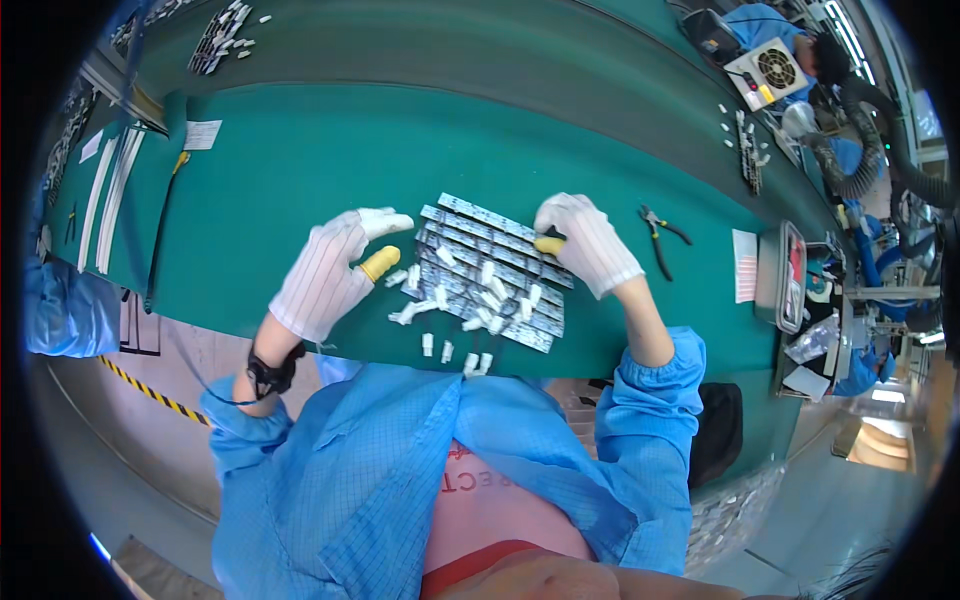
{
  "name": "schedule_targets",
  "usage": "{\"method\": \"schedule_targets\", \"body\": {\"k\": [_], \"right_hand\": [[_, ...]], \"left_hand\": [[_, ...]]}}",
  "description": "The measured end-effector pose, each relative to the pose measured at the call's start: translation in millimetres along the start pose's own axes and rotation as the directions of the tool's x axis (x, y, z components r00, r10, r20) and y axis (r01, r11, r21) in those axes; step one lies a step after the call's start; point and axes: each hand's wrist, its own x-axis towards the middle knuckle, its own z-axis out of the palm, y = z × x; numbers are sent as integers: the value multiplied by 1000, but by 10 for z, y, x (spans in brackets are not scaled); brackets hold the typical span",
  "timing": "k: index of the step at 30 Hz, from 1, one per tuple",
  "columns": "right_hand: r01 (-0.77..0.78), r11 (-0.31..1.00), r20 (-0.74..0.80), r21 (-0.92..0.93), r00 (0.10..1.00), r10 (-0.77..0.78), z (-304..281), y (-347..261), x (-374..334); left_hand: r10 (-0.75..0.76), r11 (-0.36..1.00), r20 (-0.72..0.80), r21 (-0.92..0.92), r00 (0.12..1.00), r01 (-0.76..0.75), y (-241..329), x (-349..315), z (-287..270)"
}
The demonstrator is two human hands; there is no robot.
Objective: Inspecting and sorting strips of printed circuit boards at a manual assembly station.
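A panel of several circuit board strips (480, 237) lies on the green bench mat in front of me. White plastic connectors (488, 272) are scattered over its lower part and beside its near edge. To its left is my left hand (325, 270), in a white striped glove with a yellow cot on the thumb. Its thumb and fingers are apart, with nothing between them. My right hand (590, 243), gloved the same way, is closed at the panel's far right edge. Its yellow-covered thumb touches the strip there, while the curled fingertips are partly hidden.
Right of the panel lie side cutters (660, 240), then a paper sheet (745, 265) and a metal bin (783, 275). A black cable (165, 220) and white strips (107, 205) lie left. Beyond runs a dark conveyor belt (450, 70). Co-workers in blue sit at both sides.
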Motion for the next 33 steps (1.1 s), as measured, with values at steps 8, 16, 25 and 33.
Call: {"method": "schedule_targets", "body": {"k": [8, 16, 25, 33], "right_hand": [[-80, 984, -260, 161, 958, 120, -48, -248, 1], [-69, 923, -494, 379, 828, 265, -97, -182, -192], [131, 990, -598, -61, 789, -141, -396, -658, -517], [-209, 458, -112, 864, 807, 580, -601, -536, -876]], "left_hand": [[-170, 847, -43, -517, 985, 124, -36, 336, 219], [-361, 700, -279, -711, 890, 61, 193, 411, 397], [-330, 475, 138, -831, 934, 290, 475, 131, 258], [-167, 346, 64, -931, 984, 119, 660, 116, 215]]}}
